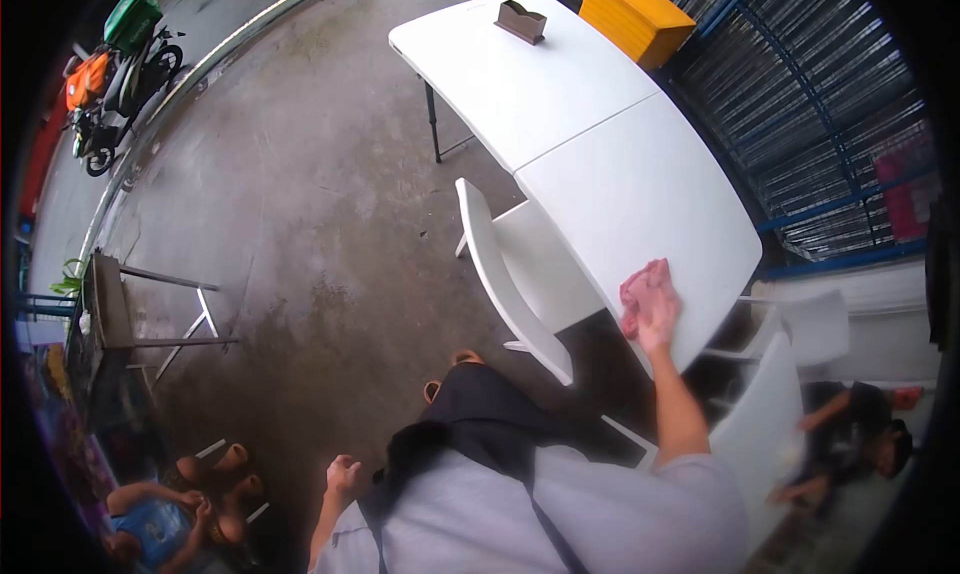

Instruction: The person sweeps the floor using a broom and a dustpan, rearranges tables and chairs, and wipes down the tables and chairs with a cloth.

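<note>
Pressed onto the near end of the white folding table [640,174], my right hand [657,319] holds a crumpled pink cloth [632,321]. Part of the cloth sticks out past the fingers. My left hand [343,474] hangs low beside my body with its fingers curled in, and nothing shows in it. A white plastic chair [510,284] stands at the table's left side, close to my legs. On the far half of the table sits a small brown holder [521,22].
A yellow box [635,22] stands beyond the table, by a blue metal fence [800,104]. More white chairs [800,324] are at right, near a person in dark clothes [850,424]. Another person [160,519] sits at lower left. A motorbike [125,79] is parked on the street.
</note>
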Motion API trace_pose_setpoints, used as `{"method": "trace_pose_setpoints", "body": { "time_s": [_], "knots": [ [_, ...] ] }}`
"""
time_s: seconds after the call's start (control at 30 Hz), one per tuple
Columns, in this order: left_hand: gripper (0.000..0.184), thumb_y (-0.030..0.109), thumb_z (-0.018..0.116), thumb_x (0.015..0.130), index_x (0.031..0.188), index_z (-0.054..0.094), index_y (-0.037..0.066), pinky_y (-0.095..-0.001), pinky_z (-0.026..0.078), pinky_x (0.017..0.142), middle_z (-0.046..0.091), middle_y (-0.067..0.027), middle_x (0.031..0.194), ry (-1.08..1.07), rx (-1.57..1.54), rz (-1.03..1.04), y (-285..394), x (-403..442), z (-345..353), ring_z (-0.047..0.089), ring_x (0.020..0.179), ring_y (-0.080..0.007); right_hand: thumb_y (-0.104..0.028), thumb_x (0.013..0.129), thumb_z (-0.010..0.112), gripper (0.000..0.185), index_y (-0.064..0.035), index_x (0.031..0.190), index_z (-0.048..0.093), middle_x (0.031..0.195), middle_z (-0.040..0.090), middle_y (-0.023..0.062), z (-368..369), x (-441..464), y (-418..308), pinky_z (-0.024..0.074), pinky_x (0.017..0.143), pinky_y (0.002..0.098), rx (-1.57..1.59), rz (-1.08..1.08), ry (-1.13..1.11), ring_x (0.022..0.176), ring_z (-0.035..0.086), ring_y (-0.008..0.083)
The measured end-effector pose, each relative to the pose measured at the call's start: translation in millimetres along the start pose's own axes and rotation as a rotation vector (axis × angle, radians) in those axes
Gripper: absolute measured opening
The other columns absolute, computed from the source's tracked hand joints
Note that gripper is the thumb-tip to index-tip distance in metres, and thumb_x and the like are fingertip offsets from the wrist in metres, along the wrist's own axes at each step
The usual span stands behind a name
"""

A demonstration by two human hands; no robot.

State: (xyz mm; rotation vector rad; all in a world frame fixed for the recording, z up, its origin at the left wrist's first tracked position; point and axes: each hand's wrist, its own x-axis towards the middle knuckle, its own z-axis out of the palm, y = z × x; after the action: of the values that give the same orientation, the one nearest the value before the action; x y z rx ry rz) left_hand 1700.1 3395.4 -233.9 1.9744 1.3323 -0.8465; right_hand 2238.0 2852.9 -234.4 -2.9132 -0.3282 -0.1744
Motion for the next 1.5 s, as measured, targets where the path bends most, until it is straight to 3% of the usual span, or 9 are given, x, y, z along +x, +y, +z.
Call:
{"method": "trace_pose_setpoints", "body": {
  "time_s": [0.37, 0.5, 0.77, 0.87, 1.1, 1.2, 1.27, 1.37, 1.5],
  "knots": [
    [0.045, 0.032, 0.067, 0.084, 0.122, 0.058, 0.008, -0.0338, 0.049, 0.092, 0.069, -0.0136, 0.109, 0.045, -0.157, 0.350, 165.6, 212.4, -195.0, 0.065, 0.103, -0.0269, -0.030, 0.082, 0.066, 0.066, -0.0306, 0.143, 0.039, 0.151, 0.033, -0.0007, 64.8, 249.4, -236.8, 0.0262, 0.109, 0.0537, 0.036, 0.063, -0.176, 0.139, 0.028, 0.0313],
    [0.040, 0.033, 0.061, 0.087, 0.120, 0.060, 0.012, -0.0377, 0.049, 0.091, 0.066, -0.0144, 0.109, 0.146, 0.301, 0.734, 203.4, 305.4, -253.3, 0.065, 0.100, -0.0307, -0.031, 0.084, 0.061, 0.062, -0.0301, 0.142, 0.041, 0.153, 0.032, -0.0016, 87.7, 349.3, -322.5, 0.0232, 0.108, 0.0586, 0.041, 0.062, -0.191, 0.139, 0.027, 0.0322],
    [0.034, 0.017, 0.067, 0.084, 0.114, 0.058, 0.004, -0.0385, 0.053, 0.081, 0.062, -0.0170, 0.111, 0.113, 0.074, 0.885, 485.6, 344.1, -400.1, 0.067, 0.093, -0.0300, -0.029, 0.084, 0.060, 0.057, -0.0293, 0.139, 0.046, 0.151, 0.035, 0.0018, 134.0, 501.1, -477.5, 0.0289, 0.107, 0.0532, 0.106, -0.116, -0.245, 0.138, 0.031, 0.0296],
    [0.037, 0.015, 0.067, 0.084, 0.118, 0.057, 0.005, -0.0407, 0.051, 0.082, 0.061, -0.0166, 0.112, 0.069, -0.003, 1.008, 618.9, 362.5, -439.1, 0.064, 0.098, -0.0302, -0.024, 0.079, 0.063, 0.057, -0.0267, 0.135, 0.052, 0.146, 0.041, -0.0018, 128.3, 507.4, -459.9, 0.0351, 0.102, 0.0474, 0.258, -0.152, -0.089, 0.128, 0.040, 0.0265],
    [0.059, 0.010, 0.073, 0.076, 0.128, 0.048, 0.003, -0.0426, 0.046, 0.095, 0.054, -0.0199, 0.122, 0.144, 0.194, 1.723, 926.2, 414.1, -457.0, 0.055, 0.110, -0.0364, -0.027, 0.079, 0.062, 0.062, -0.0271, 0.139, 0.046, 0.146, 0.040, -0.0002, 113.5, 398.3, -306.2, 0.0334, 0.102, 0.0495, -0.100, 0.786, 0.181, 0.128, 0.037, 0.0304],
    [0.081, 0.010, 0.079, 0.071, 0.139, 0.035, 0.006, -0.0433, 0.040, 0.103, 0.042, -0.0199, 0.137, 0.157, 0.308, 1.711, 1030.5, 397.4, -435.3, 0.044, 0.124, -0.0385, -0.035, 0.085, 0.058, 0.061, -0.0271, 0.143, 0.041, 0.151, 0.035, 0.0009, 137.0, 394.2, -241.4, 0.0274, 0.108, 0.0522, -0.172, 0.956, 0.219, 0.136, 0.031, 0.0335],
    [0.088, 0.010, 0.080, 0.069, 0.142, 0.031, 0.007, -0.0432, 0.038, 0.106, 0.038, -0.0195, 0.142, 0.154, 0.330, 1.702, 1086.4, 395.7, -419.5, 0.041, 0.128, -0.0387, -0.038, 0.087, 0.054, 0.061, -0.0285, 0.145, 0.037, 0.153, 0.033, 0.0004, 133.2, 427.8, -221.9, 0.0260, 0.109, 0.0543, -0.231, 1.049, 0.174, 0.138, 0.028, 0.0334],
    [0.097, 0.012, 0.083, 0.066, 0.145, 0.026, 0.009, -0.0428, 0.036, 0.109, 0.034, -0.0188, 0.146, 0.196, 0.395, 1.746, 1138.7, 408.7, -395.5, 0.038, 0.131, -0.0385, -0.019, 0.088, 0.047, 0.033, -0.0130, 0.116, 0.062, 0.123, 0.060, 0.0074, 87.3, 498.0, -200.8, 0.0409, 0.100, 0.0447, -0.255, 1.138, 0.479, 0.119, 0.051, 0.0326],
    [0.085, 0.013, 0.083, 0.066, 0.139, 0.038, 0.012, -0.0412, 0.042, 0.103, 0.047, -0.0163, 0.135, 0.126, 0.386, 1.835, 1177.9, 437.0, -380.9, 0.048, 0.122, -0.0354, -0.046, 0.094, 0.035, 0.050, -0.0213, 0.136, 0.048, 0.140, 0.045, 0.0053, 99.4, 598.7, -129.2, 0.0310, 0.109, 0.0431, -0.191, 1.466, 0.193, 0.134, 0.036, 0.0282]
  ]
}}
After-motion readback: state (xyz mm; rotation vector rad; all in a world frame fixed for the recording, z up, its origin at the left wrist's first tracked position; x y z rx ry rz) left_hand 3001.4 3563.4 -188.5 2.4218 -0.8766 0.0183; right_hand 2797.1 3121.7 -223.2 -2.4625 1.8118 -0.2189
